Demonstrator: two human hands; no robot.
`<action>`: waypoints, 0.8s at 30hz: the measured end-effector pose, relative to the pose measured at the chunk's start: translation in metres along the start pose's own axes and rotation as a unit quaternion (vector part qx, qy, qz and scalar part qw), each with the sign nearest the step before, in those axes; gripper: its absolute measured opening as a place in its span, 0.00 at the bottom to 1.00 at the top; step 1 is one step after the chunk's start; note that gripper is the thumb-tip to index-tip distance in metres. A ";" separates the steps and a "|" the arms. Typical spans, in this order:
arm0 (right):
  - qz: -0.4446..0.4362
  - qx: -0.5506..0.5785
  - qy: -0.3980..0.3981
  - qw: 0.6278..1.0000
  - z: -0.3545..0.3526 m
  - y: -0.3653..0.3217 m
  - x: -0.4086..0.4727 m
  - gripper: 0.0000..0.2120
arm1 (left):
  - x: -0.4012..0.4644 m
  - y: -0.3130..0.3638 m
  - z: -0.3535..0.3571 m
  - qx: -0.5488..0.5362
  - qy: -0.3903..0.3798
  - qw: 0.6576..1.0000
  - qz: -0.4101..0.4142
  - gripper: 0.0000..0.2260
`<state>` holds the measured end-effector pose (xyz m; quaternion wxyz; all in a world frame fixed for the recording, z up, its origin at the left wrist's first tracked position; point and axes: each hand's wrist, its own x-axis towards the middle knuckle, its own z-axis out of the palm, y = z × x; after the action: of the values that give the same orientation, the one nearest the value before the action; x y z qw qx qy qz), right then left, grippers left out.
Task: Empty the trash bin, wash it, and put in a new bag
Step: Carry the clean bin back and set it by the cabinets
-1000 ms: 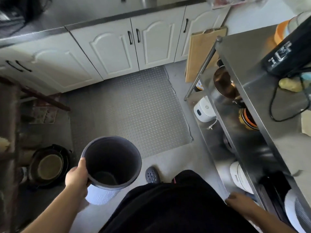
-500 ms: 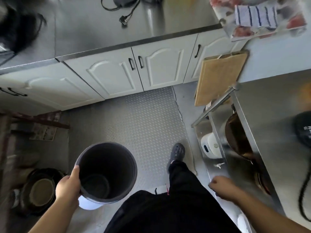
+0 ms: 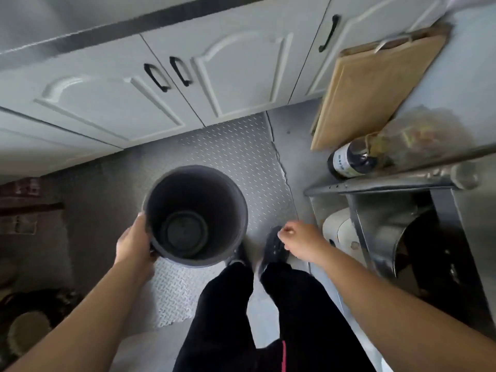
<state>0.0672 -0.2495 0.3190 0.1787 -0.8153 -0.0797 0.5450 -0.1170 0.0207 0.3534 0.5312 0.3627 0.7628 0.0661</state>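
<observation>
A dark grey round trash bin (image 3: pixel 196 194) hangs upright above the floor mat, its mouth facing me, with no bag and nothing inside. My left hand (image 3: pixel 134 244) grips its rim and wall on the left side. My right hand (image 3: pixel 302 241) hovers to the right of the bin, over my shoes, fingers loosely curled and holding nothing. It does not touch the bin.
White cabinet doors (image 3: pixel 134 87) with black handles run along the top. A checker-plate mat (image 3: pixel 236 149) covers the floor. At right stand a steel rack (image 3: pixel 381 183), a leaning wooden board (image 3: pixel 375 84), a dark bottle (image 3: pixel 349 161) and a white cooker (image 3: pixel 338 229). A pan (image 3: pixel 29 326) lies bottom left.
I have stepped closer to the cabinets. The bin, still in my left hand, moved forward and toward the middle. My right hand swung in from the rack toward the bin.
</observation>
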 end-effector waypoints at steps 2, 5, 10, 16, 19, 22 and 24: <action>0.012 -0.044 -0.023 0.999 0.027 0.019 0.038 0.12 | 0.035 -0.005 0.051 -0.012 0.000 1.000 -0.021 0.17; 0.020 -0.092 -0.074 0.993 0.062 0.049 0.089 0.16 | 0.083 -0.015 0.123 -0.017 0.018 0.999 -0.039 0.12; -0.005 -0.157 -0.110 0.981 0.100 0.072 0.162 0.14 | 0.147 -0.035 0.224 0.028 -0.004 0.999 -0.042 0.09; -0.026 -0.173 -0.100 0.979 0.105 0.083 0.225 0.13 | 0.200 -0.060 0.314 0.043 -0.024 0.998 -0.048 0.08; -0.023 -0.164 -0.095 0.982 0.098 0.089 0.246 0.13 | 0.214 -0.071 0.347 0.065 -0.043 0.997 -0.029 0.09; -0.021 -0.137 -0.081 0.987 0.091 0.096 0.261 0.12 | 0.229 -0.081 0.373 0.054 -0.040 0.997 -0.042 0.09; -0.015 -0.118 -0.074 0.990 0.087 0.099 0.269 0.11 | 0.238 -0.089 0.384 0.048 -0.037 0.997 -0.045 0.09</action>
<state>0.0866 -0.2360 0.0203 0.0828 -0.7869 -0.1686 0.5878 0.1286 -0.0051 -0.0350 0.5439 0.3555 0.7601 -0.0078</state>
